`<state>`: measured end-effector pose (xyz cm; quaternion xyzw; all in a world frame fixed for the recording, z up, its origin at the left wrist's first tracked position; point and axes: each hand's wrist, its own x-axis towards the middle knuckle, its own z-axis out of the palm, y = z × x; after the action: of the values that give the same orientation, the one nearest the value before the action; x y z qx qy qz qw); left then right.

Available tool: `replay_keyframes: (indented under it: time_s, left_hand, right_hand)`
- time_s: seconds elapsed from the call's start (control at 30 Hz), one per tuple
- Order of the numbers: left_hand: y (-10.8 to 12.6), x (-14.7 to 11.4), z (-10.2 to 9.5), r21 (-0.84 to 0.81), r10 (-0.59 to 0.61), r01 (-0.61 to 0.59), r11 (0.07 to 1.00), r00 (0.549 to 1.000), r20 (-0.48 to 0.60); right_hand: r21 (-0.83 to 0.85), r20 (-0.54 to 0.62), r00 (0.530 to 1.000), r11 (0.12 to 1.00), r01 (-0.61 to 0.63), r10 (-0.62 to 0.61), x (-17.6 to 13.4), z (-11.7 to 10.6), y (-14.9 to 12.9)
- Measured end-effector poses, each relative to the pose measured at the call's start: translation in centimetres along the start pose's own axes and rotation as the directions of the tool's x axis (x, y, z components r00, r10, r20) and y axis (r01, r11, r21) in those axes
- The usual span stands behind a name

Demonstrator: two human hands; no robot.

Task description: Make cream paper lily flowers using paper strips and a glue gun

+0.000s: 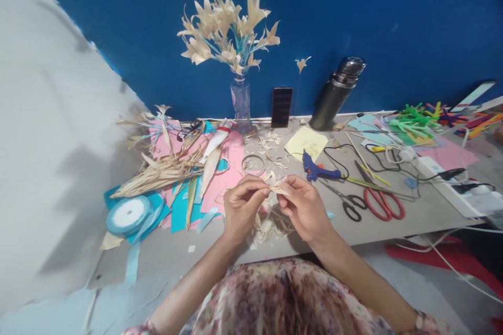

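Over the front of the table, a small pale piece of dried husk [276, 188] is pinched between the fingertips of both hands. My left hand [242, 207] grips its left end and my right hand [304, 209] its right end, with the fingers curled in. Part of the piece is hidden behind the fingers. Below the hands lies a heap of husk scraps [271, 226]. Just beyond them is a roll of tape [253, 165]. A blue glue gun [320, 170] rests to the right of my right hand.
Husk flowers [223, 26] stand in a clear bottle [240, 102] at the back, near a phone [282, 107] and a dark flask [336, 94]. Right are black scissors [351, 207], red scissors [383, 204] and a power strip [448, 186]. Left are husks [161, 175] and a ribbon spool [128, 214].
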<state>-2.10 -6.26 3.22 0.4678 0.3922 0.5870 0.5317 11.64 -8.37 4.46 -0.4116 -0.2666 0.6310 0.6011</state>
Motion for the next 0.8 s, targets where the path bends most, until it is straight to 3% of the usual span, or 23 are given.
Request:
replay_keyframes:
  time_s: [0.13, 0.27, 0.33, 0.43, 0.53, 0.67, 0.73, 0.8]
  left_hand:
    - [-0.2, 0.0, 0.0, -0.022, -0.011, 0.01, 1.0, 1.0, -0.011]
    - [-0.2, 0.7, 0.0, -0.315, -0.242, 0.25, 0.915, 0.968, 0.067]
    - [0.2, 1.4, 0.0, -0.409, -0.336, 0.362, 0.838, 0.932, 0.136]
    - [0.9, 2.6, 0.1, -0.369, -0.424, 0.48, 0.796, 0.877, 0.227]
    - [1.4, 3.4, 0.4, -0.204, -0.456, 0.492, 0.846, 0.867, 0.2]
    - [1.2, 3.3, 1.4, 0.08, -0.352, 0.345, 0.935, 0.932, 0.085]
    - [0.6, 3.1, 1.8, 0.236, -0.266, 0.249, 0.939, 0.963, 0.043]
    - [-0.1, 3.0, 2.1, 0.378, -0.198, 0.177, 0.909, 0.98, 0.018]
  right_hand:
    - [0.005, -0.002, 1.0, 1.0, 0.003, -0.003, 0.2, -0.1, 0.0]
    - [-0.014, 0.018, 1.0, 1.0, 0.001, -0.001, 0.6, -0.6, -0.7]
    - [-0.096, 0.077, 0.997, 0.995, -0.013, 0.02, 0.8, -1.1, -1.4]
    - [-0.347, 0.19, 0.982, 0.937, 0.051, 0.017, 1.2, -1.7, -2.5]
    - [-0.658, 0.258, 0.964, 0.721, 0.218, -0.056, 1.5, -2.2, -3.6]
    - [-0.906, 0.256, 0.965, 0.333, 0.262, -0.064, 1.8, -2.2, -4.6]
    - [-0.939, 0.24, 0.97, 0.247, 0.24, -0.03, 2.0, -2.0, -4.9]
    - [-0.947, 0.232, 0.973, 0.224, 0.229, -0.014, 2.1, -2.0, -5.0]
